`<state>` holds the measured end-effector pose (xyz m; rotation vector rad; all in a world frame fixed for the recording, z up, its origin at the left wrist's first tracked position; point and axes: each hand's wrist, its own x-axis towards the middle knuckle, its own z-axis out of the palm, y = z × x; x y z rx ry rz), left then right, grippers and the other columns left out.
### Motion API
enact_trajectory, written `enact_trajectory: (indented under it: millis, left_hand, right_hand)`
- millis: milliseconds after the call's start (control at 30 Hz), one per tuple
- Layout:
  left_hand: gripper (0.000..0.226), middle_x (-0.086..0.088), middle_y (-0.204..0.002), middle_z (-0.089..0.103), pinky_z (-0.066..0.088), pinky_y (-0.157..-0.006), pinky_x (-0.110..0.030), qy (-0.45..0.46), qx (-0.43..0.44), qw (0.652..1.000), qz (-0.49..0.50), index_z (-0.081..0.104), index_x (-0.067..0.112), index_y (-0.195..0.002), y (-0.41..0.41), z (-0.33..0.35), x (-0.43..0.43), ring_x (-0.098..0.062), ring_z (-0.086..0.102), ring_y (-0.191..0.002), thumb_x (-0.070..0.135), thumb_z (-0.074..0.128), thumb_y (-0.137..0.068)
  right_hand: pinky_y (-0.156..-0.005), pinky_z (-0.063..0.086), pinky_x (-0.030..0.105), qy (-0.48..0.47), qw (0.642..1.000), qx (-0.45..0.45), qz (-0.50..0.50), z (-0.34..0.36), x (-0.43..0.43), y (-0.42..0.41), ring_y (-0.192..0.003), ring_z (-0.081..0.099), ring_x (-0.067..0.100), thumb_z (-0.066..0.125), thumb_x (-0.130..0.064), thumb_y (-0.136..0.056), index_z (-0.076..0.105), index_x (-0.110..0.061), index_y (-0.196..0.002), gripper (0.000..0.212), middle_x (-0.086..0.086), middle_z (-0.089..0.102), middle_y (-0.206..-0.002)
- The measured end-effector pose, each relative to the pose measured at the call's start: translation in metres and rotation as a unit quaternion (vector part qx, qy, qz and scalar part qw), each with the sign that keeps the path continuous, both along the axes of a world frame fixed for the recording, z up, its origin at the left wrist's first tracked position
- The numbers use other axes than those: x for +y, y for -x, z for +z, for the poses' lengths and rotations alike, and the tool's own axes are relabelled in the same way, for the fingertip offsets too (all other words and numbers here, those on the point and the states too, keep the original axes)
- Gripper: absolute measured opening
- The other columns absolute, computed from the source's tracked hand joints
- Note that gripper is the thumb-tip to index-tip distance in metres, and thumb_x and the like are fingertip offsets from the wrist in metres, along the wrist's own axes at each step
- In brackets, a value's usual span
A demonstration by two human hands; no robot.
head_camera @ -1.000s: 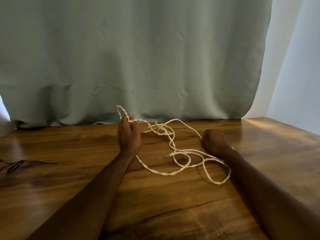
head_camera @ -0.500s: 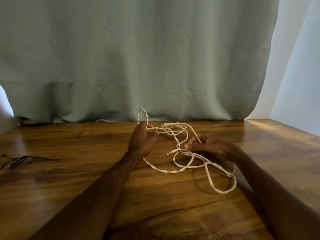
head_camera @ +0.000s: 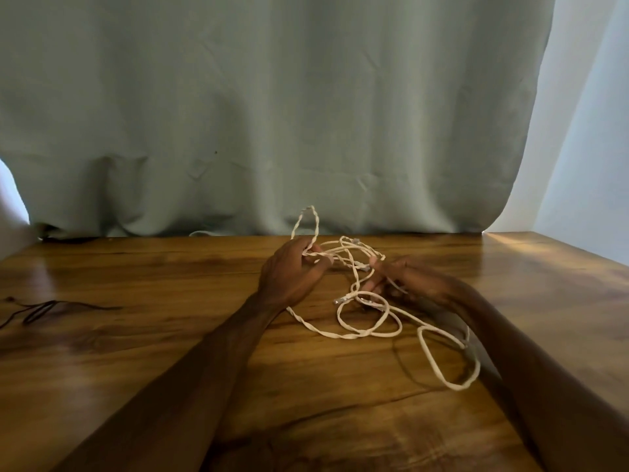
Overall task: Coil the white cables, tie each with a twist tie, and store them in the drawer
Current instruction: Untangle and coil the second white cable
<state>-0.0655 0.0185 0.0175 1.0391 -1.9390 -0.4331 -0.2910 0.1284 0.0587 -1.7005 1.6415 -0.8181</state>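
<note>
A tangle of white cables [head_camera: 360, 330] lies on the wooden table [head_camera: 136, 352], right of centre, partly twisted together. My left hand [head_camera: 289, 274] grips a twisted stretch of the white cables, and a loop stands up above its fingers against the curtain. My right hand [head_camera: 408, 279] pinches another strand of the same tangle just to the right. A connector end [head_camera: 343, 299] lies between the hands. More loops trail toward the near right, under my right forearm. No drawer is in view.
A grey-green curtain [head_camera: 272, 114] hangs along the table's far edge. Thin dark ties [head_camera: 37, 310] lie at the left of the table. The table's right edge meets a pale wall [head_camera: 585, 185].
My left hand moved right with its raised loop. My right hand went from a fist resting on the table to pinching a strand near the left hand. The view shifted slightly.
</note>
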Motion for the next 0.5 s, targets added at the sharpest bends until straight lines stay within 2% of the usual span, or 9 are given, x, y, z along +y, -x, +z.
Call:
enact_trajectory:
  millis: [67,133,167,267,367,433,500]
  left_hand:
    - [0.038,0.017,-0.096,0.070,0.054,-0.084,-0.036,0.008,-0.007,1.000,-0.008,0.068,0.034,-0.103,0.001,0.001,0.003,-0.007,0.064,-0.089,0.066,0.061,-0.086]
    - [0.037,0.016,-0.087,0.071,0.056,-0.082,-0.039,0.012,-0.010,1.000,-0.016,0.070,0.031,-0.100,0.003,0.001,0.006,-0.005,0.065,-0.082,0.066,0.061,-0.088]
    - [0.038,0.016,-0.090,0.072,0.056,-0.084,-0.038,0.009,-0.008,1.000,-0.026,0.070,0.031,-0.103,0.003,0.002,0.007,-0.004,0.065,-0.084,0.065,0.062,-0.088]
    - [0.045,0.014,-0.109,0.072,0.056,-0.089,-0.035,-0.012,0.017,0.999,-0.040,0.065,0.033,-0.117,0.005,0.002,0.009,-0.003,0.067,-0.095,0.064,0.069,-0.085]
    - [0.045,0.014,-0.115,0.069,0.054,-0.089,-0.032,-0.038,0.059,0.997,-0.043,0.062,0.033,-0.116,0.004,0.003,0.010,0.001,0.063,-0.096,0.060,0.074,-0.082]
    - [0.045,0.013,-0.116,0.068,0.054,-0.089,-0.031,-0.059,0.086,0.993,-0.059,0.062,0.033,-0.116,0.003,0.003,0.008,0.003,0.062,-0.098,0.058,0.077,-0.081]
    - [0.045,0.009,-0.119,0.069,0.055,-0.092,-0.033,-0.093,0.116,0.985,-0.088,0.063,0.036,-0.115,0.003,0.002,0.005,-0.005,0.064,-0.105,0.057,0.079,-0.080]
  right_hand:
    - [-0.059,0.042,0.027,0.003,1.000,-0.008,-0.002,-0.002,-0.001,0.000,-0.069,0.058,0.017,0.055,-0.059,-0.094,0.082,-0.014,-0.098,0.052,0.009,0.078,-0.092]
    - [-0.071,0.055,0.035,0.007,0.999,0.044,0.021,-0.005,-0.002,-0.002,-0.080,0.071,0.021,0.069,-0.062,-0.084,0.082,-0.019,-0.096,0.047,0.006,0.080,-0.096]
    - [-0.074,0.056,0.036,0.014,0.998,0.062,0.022,-0.007,-0.002,-0.005,-0.082,0.073,0.020,0.074,-0.063,-0.080,0.082,-0.019,-0.093,0.047,0.005,0.080,-0.094]
    - [-0.065,0.048,0.028,0.025,0.998,0.061,0.003,-0.007,-0.007,-0.013,-0.069,0.064,0.014,0.080,-0.062,-0.075,0.080,-0.010,-0.086,0.054,0.012,0.077,-0.085]
    - [-0.067,0.048,0.028,0.015,0.998,0.065,-0.010,-0.007,-0.009,-0.019,-0.068,0.064,0.013,0.071,-0.066,-0.082,0.081,-0.013,-0.082,0.054,0.008,0.078,-0.081]
    - [-0.061,0.044,0.029,-0.001,0.999,0.002,-0.038,-0.009,-0.011,-0.016,-0.064,0.059,0.017,0.059,-0.067,-0.090,0.082,-0.012,-0.083,0.060,0.013,0.078,-0.084]
    - [-0.060,0.042,0.031,-0.010,0.998,-0.041,-0.053,-0.013,-0.015,-0.010,-0.067,0.056,0.024,0.061,-0.066,-0.090,0.082,-0.010,-0.086,0.059,0.018,0.078,-0.089]
